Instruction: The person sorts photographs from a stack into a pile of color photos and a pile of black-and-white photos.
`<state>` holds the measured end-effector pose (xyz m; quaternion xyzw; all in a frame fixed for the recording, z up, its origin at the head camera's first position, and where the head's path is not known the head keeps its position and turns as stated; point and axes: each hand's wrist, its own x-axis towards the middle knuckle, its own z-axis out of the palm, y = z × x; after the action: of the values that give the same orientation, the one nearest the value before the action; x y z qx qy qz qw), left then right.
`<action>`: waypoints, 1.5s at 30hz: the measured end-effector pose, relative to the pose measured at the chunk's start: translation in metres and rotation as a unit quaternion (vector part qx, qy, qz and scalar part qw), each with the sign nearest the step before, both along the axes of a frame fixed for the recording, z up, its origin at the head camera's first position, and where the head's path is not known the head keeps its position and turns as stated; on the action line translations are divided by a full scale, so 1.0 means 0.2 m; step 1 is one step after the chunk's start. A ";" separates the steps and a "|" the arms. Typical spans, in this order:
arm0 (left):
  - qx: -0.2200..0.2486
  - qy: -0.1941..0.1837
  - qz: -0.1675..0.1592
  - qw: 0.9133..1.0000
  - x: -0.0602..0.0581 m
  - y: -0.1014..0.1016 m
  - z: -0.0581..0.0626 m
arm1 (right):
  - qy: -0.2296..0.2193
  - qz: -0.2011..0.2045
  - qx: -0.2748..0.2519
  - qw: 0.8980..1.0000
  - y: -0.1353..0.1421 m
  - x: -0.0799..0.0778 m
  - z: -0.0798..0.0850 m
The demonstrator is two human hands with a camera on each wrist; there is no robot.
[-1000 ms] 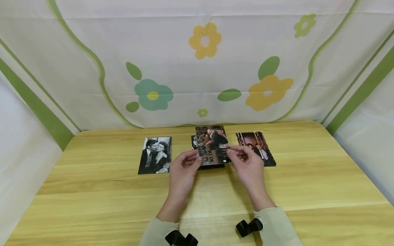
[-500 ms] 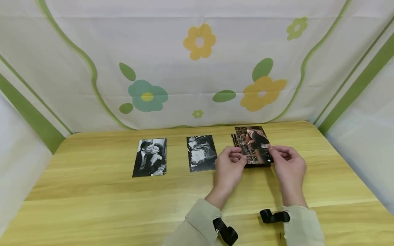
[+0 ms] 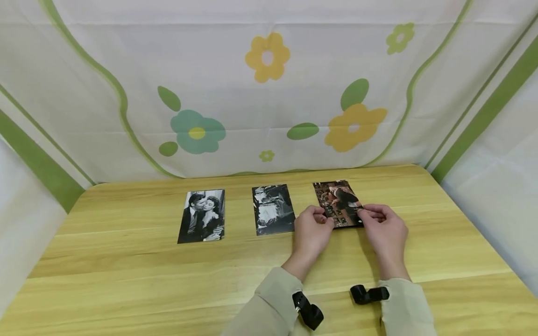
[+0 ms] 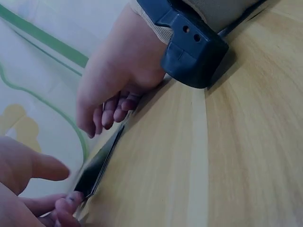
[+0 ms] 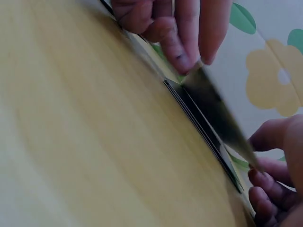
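A colour photo print (image 3: 338, 203) of people in a dim interior lies over the right-hand stack, its far edge nearly lined up. My left hand (image 3: 312, 232) is at the near left corner of this print, and my right hand (image 3: 384, 233) is at the near right corner. In the right wrist view the print (image 5: 215, 111) tilts above the dark stack (image 5: 201, 127), pinched between both hands. The left wrist view shows the thumb apart from the fingers, beside the dark stack (image 4: 97, 172). A black-and-white photo (image 3: 274, 209) lies left of my hands.
Another black-and-white photo (image 3: 202, 215), showing a couple, lies farther left on the wooden table (image 3: 159, 289). A white cloth (image 3: 235, 84) with printed flowers hangs behind the far table edge. Black camera mounts (image 3: 308, 311) are strapped at both sleeves.
Both hands have carried the colour print from above the middle photo rightward to the right-hand stack, then lowered it there. The middle black-and-white photo is now uncovered. The head view has shifted slightly.
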<state>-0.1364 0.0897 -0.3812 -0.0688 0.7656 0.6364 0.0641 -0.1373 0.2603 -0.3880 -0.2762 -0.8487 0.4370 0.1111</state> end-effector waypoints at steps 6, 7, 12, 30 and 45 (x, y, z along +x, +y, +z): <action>-0.040 -0.011 -0.023 0.999 -0.01 -0.02 -0.01 | -0.008 0.036 0.056 0.998 -0.01 -0.01 -0.04; -0.041 -0.011 -0.023 0.999 -0.01 -0.02 -0.01 | -0.010 0.041 0.060 0.997 -0.02 -0.01 -0.04; -0.019 -0.007 -0.015 1.000 0.02 -0.05 -0.01 | -0.004 0.042 0.057 0.998 -0.05 0.00 -0.03; 0.057 -0.028 0.109 0.992 0.24 -0.76 -0.01 | 0.058 0.202 -0.003 0.978 -0.47 0.06 0.08; 0.066 -0.020 0.143 0.987 0.26 -0.86 0.00 | 0.023 0.215 -0.028 0.976 -0.53 0.06 0.08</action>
<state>-0.0853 -0.0818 -0.3807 -0.1857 0.7028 0.6866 -0.0082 -0.1258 0.1547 -0.3722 -0.0796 -0.8731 0.4803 0.0266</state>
